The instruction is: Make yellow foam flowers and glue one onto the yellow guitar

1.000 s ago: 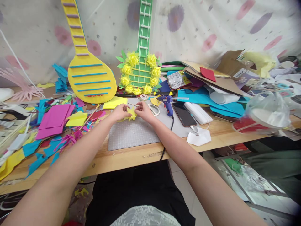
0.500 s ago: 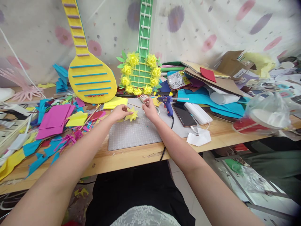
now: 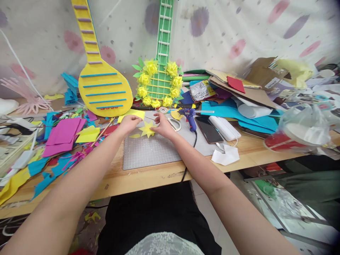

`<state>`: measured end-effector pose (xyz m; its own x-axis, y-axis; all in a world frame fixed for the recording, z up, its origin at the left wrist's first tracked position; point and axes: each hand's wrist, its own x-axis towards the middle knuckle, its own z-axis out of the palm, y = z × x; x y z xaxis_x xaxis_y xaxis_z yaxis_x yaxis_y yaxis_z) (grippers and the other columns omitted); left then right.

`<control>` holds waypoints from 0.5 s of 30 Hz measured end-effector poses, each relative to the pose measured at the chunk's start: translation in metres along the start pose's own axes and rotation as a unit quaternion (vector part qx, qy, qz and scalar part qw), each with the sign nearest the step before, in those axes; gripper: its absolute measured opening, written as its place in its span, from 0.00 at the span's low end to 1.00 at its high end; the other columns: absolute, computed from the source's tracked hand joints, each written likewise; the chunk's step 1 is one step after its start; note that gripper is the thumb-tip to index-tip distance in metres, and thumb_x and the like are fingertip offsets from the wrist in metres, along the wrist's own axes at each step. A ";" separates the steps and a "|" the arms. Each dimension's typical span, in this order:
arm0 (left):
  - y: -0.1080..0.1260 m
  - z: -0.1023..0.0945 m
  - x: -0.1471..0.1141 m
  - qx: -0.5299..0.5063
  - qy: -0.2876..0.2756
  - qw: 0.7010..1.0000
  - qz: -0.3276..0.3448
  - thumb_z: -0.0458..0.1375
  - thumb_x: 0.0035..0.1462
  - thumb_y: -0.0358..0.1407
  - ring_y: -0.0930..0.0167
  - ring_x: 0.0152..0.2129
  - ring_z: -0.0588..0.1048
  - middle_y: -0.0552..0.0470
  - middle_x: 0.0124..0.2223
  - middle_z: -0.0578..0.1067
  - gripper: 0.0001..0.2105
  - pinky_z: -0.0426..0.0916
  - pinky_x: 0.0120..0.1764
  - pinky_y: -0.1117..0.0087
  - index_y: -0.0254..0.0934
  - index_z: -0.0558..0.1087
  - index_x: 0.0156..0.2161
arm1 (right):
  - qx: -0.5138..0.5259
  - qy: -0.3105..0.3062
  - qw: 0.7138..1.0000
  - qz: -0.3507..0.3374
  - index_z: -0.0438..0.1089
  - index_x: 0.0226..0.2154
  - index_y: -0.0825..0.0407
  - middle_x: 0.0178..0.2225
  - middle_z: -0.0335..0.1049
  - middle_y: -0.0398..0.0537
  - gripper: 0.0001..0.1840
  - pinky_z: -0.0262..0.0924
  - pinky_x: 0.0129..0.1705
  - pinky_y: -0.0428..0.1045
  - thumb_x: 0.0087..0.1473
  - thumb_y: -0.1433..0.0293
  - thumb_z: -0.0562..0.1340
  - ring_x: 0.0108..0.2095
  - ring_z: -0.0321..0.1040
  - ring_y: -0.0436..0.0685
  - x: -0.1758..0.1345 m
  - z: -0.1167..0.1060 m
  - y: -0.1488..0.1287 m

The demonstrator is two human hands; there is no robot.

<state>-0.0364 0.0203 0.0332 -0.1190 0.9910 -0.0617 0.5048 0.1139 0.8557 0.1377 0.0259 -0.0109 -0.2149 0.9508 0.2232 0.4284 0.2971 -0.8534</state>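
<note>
A pointed yellow paper flower is over the grey cutting mat, between my hands. My right hand has its thumb at the flower's right petals and seems to grip it there; the other fingers curl above. Left of the flower, my left hand is closed in a pinch, and whatever lies between its fingertips is too small to make out. A loose yellow petal piece lies below that hand. White-handled scissors rest just right of my right hand.
A blue glue gun, a phone and a white power bank lie to the right. Behind stand a yellow paper instrument and a green one ringed with yellow flowers. Coloured scraps cover the left.
My left hand has let go of the flower and moved left. My right hand has come down and left onto the flower's right side, uncovering the scissors.
</note>
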 end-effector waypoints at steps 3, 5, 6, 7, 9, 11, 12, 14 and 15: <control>0.000 -0.005 -0.001 0.007 0.026 1.000 -0.005 0.61 0.43 0.42 0.70 0.26 0.69 0.52 0.25 0.73 0.10 0.61 0.31 0.70 0.37 0.73 0.24 | -0.005 -0.010 1.000 -0.003 0.56 0.45 0.51 0.35 0.59 0.42 0.31 0.60 0.41 0.50 0.36 0.72 0.65 0.36 0.61 0.51 0.002 0.001 0.001; 0.000 -0.006 -0.002 0.005 0.026 1.000 -0.011 0.60 0.44 0.45 0.70 0.25 0.69 0.52 0.24 0.72 0.13 0.61 0.31 0.70 0.37 0.70 0.22 | -0.001 -0.008 1.000 -0.007 0.56 0.45 0.50 0.35 0.59 0.42 0.31 0.61 0.41 0.50 0.37 0.71 0.65 0.36 0.61 0.51 0.002 0.002 0.001; -0.001 -0.005 -0.002 0.001 0.022 1.000 -0.011 0.60 0.44 0.47 0.71 0.26 0.69 0.52 0.24 0.72 0.15 0.62 0.31 0.70 0.37 0.69 0.21 | 0.001 -0.006 1.000 -0.011 0.56 0.45 0.50 0.35 0.59 0.42 0.30 0.61 0.41 0.51 0.37 0.70 0.65 0.37 0.61 0.51 0.002 0.002 0.001; -0.002 -0.004 -0.002 -0.005 0.017 1.000 -0.011 0.60 0.44 0.49 0.71 0.26 0.69 0.51 0.25 0.72 0.16 0.62 0.31 0.70 0.36 0.68 0.21 | 0.003 -0.004 1.000 -0.015 0.56 0.45 0.50 0.35 0.59 0.43 0.30 0.61 0.42 0.51 0.37 0.69 0.65 0.37 0.61 0.51 0.002 0.002 0.001; -0.004 -0.001 -0.002 -0.021 0.005 1.000 -0.010 0.61 0.43 0.50 0.70 0.27 0.70 0.51 0.26 0.72 0.18 0.64 0.33 0.70 0.36 0.68 0.23 | 0.000 -0.006 1.000 -0.024 0.56 0.45 0.50 0.35 0.59 0.43 0.30 0.60 0.43 0.51 0.37 0.69 0.65 0.38 0.61 0.51 0.001 0.002 0.000; -0.007 0.002 -0.001 -0.032 -0.008 0.999 -0.005 0.61 0.42 0.51 0.70 0.28 0.71 0.51 0.26 0.72 0.18 0.64 0.33 0.69 0.36 0.69 0.24 | -0.013 -0.011 1.000 -0.025 0.56 0.45 0.51 0.35 0.60 0.43 0.30 0.60 0.43 0.51 0.37 0.70 0.65 0.38 0.61 0.51 0.001 0.001 0.000; -0.009 0.003 0.000 -0.031 -0.013 0.999 -0.001 0.62 0.41 0.51 0.70 0.27 0.71 0.51 0.26 0.72 0.18 0.65 0.34 0.69 0.36 0.70 0.25 | -0.018 -0.013 1.000 -0.022 0.56 0.45 0.51 0.35 0.60 0.43 0.30 0.60 0.43 0.51 0.36 0.71 0.65 0.37 0.61 0.51 0.001 0.001 -0.001; -0.013 0.005 0.002 -0.024 -0.026 0.999 0.002 0.62 0.40 0.50 0.70 0.27 0.71 0.51 0.27 0.73 0.18 0.65 0.34 0.69 0.36 0.70 0.26 | -0.017 -0.013 1.000 -0.017 0.56 0.45 0.51 0.36 0.60 0.43 0.30 0.60 0.42 0.51 0.37 0.71 0.65 0.37 0.61 0.51 0.000 0.000 -0.002; -0.014 0.005 0.003 -0.022 -0.034 0.999 0.001 0.63 0.40 0.50 0.70 0.27 0.71 0.51 0.28 0.73 0.18 0.65 0.33 0.69 0.36 0.71 0.26 | -0.012 -0.014 1.000 -0.017 0.56 0.45 0.51 0.36 0.60 0.44 0.30 0.60 0.43 0.51 0.37 0.70 0.65 0.37 0.61 0.51 0.000 0.000 -0.002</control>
<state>-0.0398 0.0216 0.0182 -0.0586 0.9939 -0.0935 0.4671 0.1101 0.8773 0.1365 0.0253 -0.0091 -0.2545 0.9373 0.2380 0.4405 0.3315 -0.8343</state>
